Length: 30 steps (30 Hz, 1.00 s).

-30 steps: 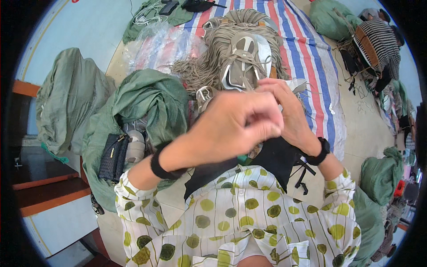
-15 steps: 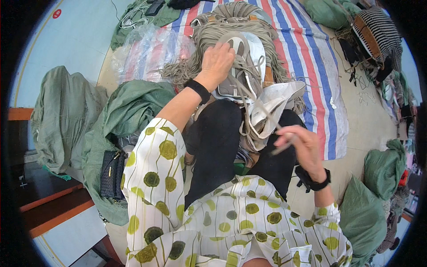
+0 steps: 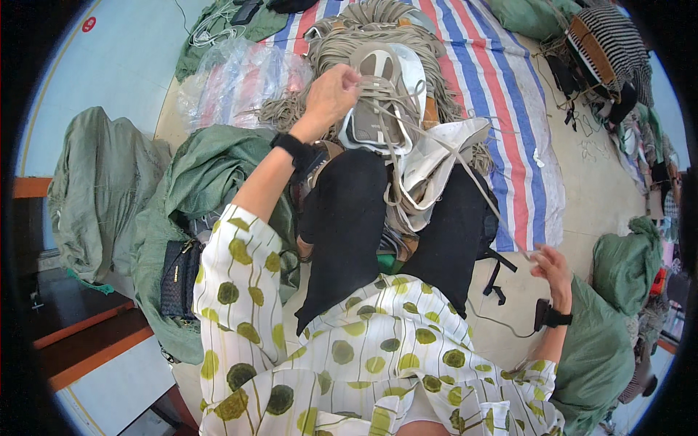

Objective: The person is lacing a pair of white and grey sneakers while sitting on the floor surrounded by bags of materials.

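The right hand [image 3: 554,275], out at the far right with its fingers bent inward, holds the end of a long, flat, beige-grey fabric shoelace [image 3: 475,174], which runs in a slanting line from the laced front of a grey, beige and white shoe upper [image 3: 379,131]. That upper lies in the middle, just beyond the knees of the black trousers [image 3: 347,218], with a thick bundle of beige-grey cord-like laces [image 3: 331,57] around its far side. The left hand [image 3: 333,94] is at the upper's left edge, fingers drawn close together by the crossed lacing; whether they grip a strand cannot be told. A second upper, white-lined with beige edges [image 3: 440,171], rests open over the right knee, near the first one. Beneath the bundle spreads a red, white and blue striped woven sheet [image 3: 502,94]. Left of the person, a black quilted purse [image 3: 179,280] lies against a green woven sack [image 3: 149,309].
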Available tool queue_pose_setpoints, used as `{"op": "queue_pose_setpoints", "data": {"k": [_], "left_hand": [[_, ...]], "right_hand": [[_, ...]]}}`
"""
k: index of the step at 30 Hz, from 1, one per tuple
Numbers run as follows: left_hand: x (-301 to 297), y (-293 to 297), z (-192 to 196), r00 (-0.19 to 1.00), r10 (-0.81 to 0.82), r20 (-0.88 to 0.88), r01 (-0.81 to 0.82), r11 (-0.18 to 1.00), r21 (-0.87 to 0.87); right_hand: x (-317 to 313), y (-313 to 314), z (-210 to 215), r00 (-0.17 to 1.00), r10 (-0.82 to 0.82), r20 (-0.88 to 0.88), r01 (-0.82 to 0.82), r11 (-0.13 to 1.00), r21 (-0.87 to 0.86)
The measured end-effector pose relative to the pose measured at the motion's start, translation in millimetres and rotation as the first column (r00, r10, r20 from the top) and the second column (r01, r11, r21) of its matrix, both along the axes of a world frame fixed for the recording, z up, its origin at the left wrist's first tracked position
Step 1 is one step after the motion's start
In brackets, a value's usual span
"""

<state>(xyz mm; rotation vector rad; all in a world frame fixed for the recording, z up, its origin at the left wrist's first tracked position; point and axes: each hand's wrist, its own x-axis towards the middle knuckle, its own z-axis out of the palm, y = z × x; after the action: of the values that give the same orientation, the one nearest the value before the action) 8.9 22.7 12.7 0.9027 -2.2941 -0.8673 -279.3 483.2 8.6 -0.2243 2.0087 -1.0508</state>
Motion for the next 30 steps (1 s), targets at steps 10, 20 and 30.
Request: {"op": "queue_pose_setpoints", "data": {"k": [10, 20, 30], "left_hand": [[0.0, 46.3, -9.2, 0.89, -0.245, 0.386, 0.407, 0.807, -0.428], [3.0, 57.2, -3.7, 0.891, -0.386, 0.238, 0.453, 0.783, -0.426], [150.8, 17.4, 57.6, 0.734, 0.119, 0.669, 0.239, 0.876, -0.418]], "right_hand": [[93.4, -257.1, 65.4, 0.551, 0.49, -0.675, -0.753, 0.64, -0.15], [100.6, -367.5, -5.1, 0.028, 0.623, -0.782, -0.758, 0.523, 0.39], [106.5, -375.3, 13.9, -0.257, 0.381, -0.888, -0.643, 0.619, 0.452]]}}
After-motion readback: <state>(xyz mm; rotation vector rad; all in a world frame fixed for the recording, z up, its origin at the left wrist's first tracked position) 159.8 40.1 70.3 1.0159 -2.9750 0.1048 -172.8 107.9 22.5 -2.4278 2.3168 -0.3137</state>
